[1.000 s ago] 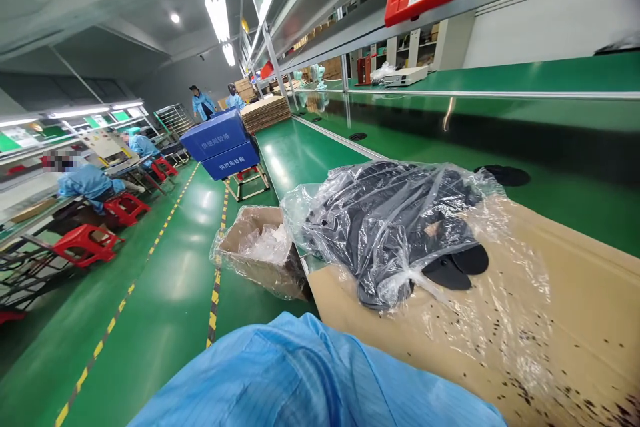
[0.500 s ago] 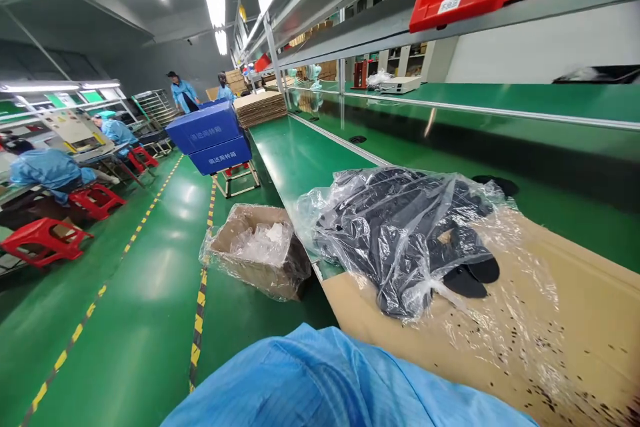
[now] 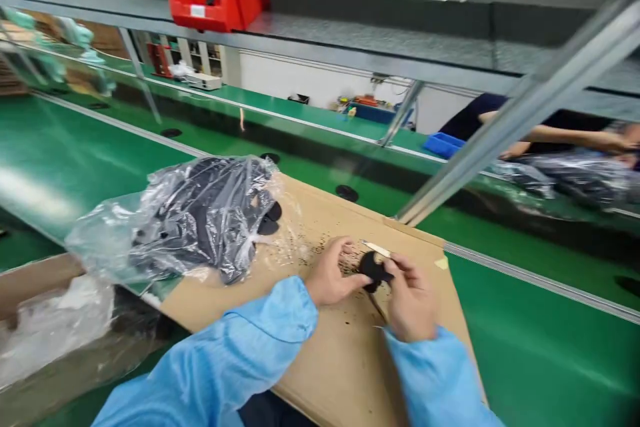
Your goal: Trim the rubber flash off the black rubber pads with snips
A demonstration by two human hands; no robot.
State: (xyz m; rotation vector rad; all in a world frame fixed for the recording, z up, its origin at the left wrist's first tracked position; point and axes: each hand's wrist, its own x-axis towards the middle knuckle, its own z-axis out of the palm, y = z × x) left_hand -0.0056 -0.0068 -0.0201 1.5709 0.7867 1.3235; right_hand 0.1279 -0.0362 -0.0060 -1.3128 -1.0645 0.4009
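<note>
Left hand (image 3: 335, 273) pinching small black foam-like piece (image 3: 374, 268) from one side, grip narrow; right hand (image 3: 411, 301) closing on opposite edge, also narrow, pale slim strip (image 3: 376, 249) showing just above, possibly blade, too blurred to tell. Piece held low over cardboard sheet (image 3: 345, 373), among black crumbs (image 3: 335, 250). Clear plastic bag (image 3: 200, 220) of dark pieces lying nearby on left. Piece looking light, soft, apt to flex and squash; edges between fingertips seeming safest hold.
</note>
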